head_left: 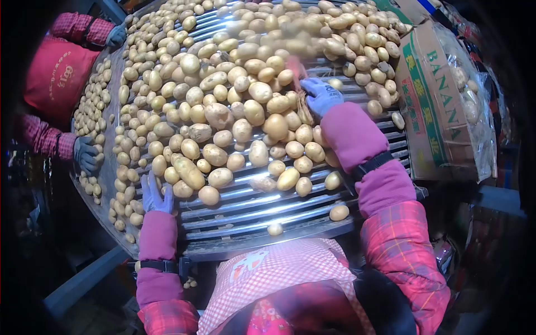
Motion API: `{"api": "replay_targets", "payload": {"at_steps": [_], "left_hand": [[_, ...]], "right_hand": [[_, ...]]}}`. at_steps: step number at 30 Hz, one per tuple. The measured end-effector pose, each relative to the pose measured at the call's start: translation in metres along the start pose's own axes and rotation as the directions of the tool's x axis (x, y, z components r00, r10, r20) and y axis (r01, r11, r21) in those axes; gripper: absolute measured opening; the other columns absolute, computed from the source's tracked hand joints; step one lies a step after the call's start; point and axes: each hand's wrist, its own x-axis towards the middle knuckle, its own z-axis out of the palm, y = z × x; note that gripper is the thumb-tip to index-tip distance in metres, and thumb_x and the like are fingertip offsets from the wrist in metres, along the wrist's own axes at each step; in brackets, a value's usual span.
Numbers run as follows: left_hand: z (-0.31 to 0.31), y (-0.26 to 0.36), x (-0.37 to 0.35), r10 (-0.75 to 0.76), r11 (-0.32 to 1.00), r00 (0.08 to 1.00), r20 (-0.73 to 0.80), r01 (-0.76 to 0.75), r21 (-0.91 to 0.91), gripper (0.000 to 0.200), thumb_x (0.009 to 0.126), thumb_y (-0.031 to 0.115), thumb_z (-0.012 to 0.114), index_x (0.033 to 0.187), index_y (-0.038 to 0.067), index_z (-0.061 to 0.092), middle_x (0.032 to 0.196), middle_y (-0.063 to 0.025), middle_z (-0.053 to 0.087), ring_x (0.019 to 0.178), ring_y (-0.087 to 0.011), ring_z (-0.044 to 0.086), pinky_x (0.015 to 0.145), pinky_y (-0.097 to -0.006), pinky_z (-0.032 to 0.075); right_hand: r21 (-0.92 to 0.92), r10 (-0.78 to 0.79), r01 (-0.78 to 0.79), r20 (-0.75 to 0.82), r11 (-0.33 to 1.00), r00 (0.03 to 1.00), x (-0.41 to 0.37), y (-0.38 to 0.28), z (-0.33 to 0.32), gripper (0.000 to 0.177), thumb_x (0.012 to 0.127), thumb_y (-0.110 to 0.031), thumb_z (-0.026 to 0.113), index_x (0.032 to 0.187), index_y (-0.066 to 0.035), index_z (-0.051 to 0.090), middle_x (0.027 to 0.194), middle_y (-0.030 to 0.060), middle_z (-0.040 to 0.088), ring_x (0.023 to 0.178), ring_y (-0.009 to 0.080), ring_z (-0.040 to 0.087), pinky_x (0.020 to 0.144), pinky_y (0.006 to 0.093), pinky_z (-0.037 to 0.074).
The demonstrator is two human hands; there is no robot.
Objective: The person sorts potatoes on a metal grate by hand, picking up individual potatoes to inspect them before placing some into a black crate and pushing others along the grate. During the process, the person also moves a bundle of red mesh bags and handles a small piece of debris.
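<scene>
Across the head view, potatoes (188, 171) crowd the barred table (268, 241) from its far edge towards the near one. By the near left corner, the left hand (156, 194) rests against them, fingers spread. Farther in, towards the right edge, the right hand (322, 96) curls beside a tan, fibrous thing (303, 110); whether its fingers grip that, I cannot tell. Light, flat-handed pushes probably suit such loose, rolling potatoes best.

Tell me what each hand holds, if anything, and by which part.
Right hand: probably the blurred reddish thing, by its near end, though the grip is unclear. Left hand: open beside potatoes, nothing visibly held.
</scene>
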Motion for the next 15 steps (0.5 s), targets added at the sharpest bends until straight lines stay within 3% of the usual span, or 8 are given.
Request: {"api": "replay_targets", "payload": {"at_steps": [5,7,8,9,11,12,13,15], "left_hand": [[0.0,0.002,0.0,-0.045,0.998,0.998,0.031,0.046,-0.034,0.066,0.087,0.035,0.06,0.143,0.011,0.035,0.145,-0.0256,0.03,0.134,-0.0419,0.031,0.108,-0.0475,0.029],[0.006,0.003,-0.001,0.009,0.999,1.0,-0.015,-0.01,-0.032,0.067,0.086,0.037,0.059,0.142,0.01,0.036,0.143,-0.0273,0.033,0.132,-0.0437,0.033,0.107,-0.0477,0.031],[0.003,0.0,0.0,0.068,0.998,0.996,-0.059,-0.068,-0.01,0.068,0.085,0.039,0.058,0.142,0.008,0.036,0.14,-0.029,0.036,0.13,-0.0456,0.034,0.105,-0.0479,0.033],[-0.003,0.008,0.003,0.115,0.993,0.992,-0.044,-0.116,-0.006,0.067,0.085,0.039,0.058,0.141,0.007,0.037,0.138,-0.0287,0.039,0.13,-0.0454,0.035,0.106,-0.0478,0.032],[0.002,-0.006,0.006,0.091,0.994,0.994,-0.058,-0.094,-0.058,0.068,0.085,0.041,0.06,0.139,0.006,0.038,0.136,-0.0283,0.041,0.129,-0.0448,0.036,0.108,-0.0478,0.03],[0.0,-0.013,0.011,0.024,0.992,1.0,0.012,-0.022,-0.121,0.066,0.084,0.04,0.062,0.137,0.006,0.042,0.135,-0.0273,0.043,0.128,-0.0425,0.039,0.107,-0.0472,0.032],[0.001,-0.015,0.014,0.075,0.992,0.993,-0.096,-0.084,-0.097,0.063,0.082,0.038,0.065,0.133,0.005,0.047,0.133,-0.0253,0.047,0.126,-0.0394,0.043,0.105,-0.0453,0.035],[-0.034,0.039,0.039,0.051,0.989,0.984,-0.173,-0.073,-0.128,0.054,0.083,0.03,0.066,0.128,0.004,0.052,0.129,-0.0223,0.051,0.118,-0.0378,0.051,0.1,-0.0427,0.041]], "right_hand": [[-0.042,0.042,-0.035,0.172,0.998,0.984,-0.068,0.019,-0.041,0.042,0.08,-0.017,0.057,0.122,-0.013,0.059,0.121,0.0112,0.06,0.112,0.0283,0.056,0.094,0.0365,0.046],[0.058,-0.078,0.063,0.309,0.996,0.948,-0.088,0.042,-0.074,0.042,0.08,-0.014,0.06,0.122,-0.009,0.059,0.114,0.0123,0.062,0.106,0.0273,0.059,0.091,0.0342,0.047],[0.281,-0.147,0.037,0.38,0.959,0.913,-0.091,0.076,-0.079,0.039,0.082,-0.014,0.063,0.12,-0.005,0.059,0.114,0.011,0.062,0.105,0.0228,0.059,0.093,0.0325,0.045],[0.218,0.209,-0.287,0.323,0.933,0.923,-0.089,0.082,-0.096,0.031,0.084,-0.015,0.06,0.115,-0.008,0.062,0.099,0.0125,0.065,0.092,0.0191,0.062,0.083,0.0319,0.049],[0.231,0.228,-0.176,-0.223,0.957,0.948,-0.082,0.165,-0.09,0.032,0.087,-0.018,0.061,0.116,-0.004,0.061,0.1,0.0151,0.064,0.094,0.0221,0.061,0.086,0.0341,0.048],[0.129,0.283,-0.255,-0.305,0.958,0.909,-0.086,0.218,-0.08,0.037,0.088,-0.021,0.06,0.122,-0.008,0.059,0.111,0.017,0.061,0.104,0.0274,0.059,0.092,0.0377,0.046],[-0.109,0.387,-0.409,-0.178,0.906,0.905,-0.091,0.229,-0.082,0.041,0.088,-0.023,0.058,0.127,-0.014,0.057,0.122,0.0187,0.056,0.112,0.0333,0.055,0.097,0.041,0.043],[-0.45,0.383,-0.413,-0.161,0.791,0.91,-0.103,0.224,-0.062,0.047,0.086,-0.027,0.058,0.132,-0.02,0.052,0.128,0.0197,0.05,0.113,0.037,0.053,0.098,0.0427,0.043]]}}
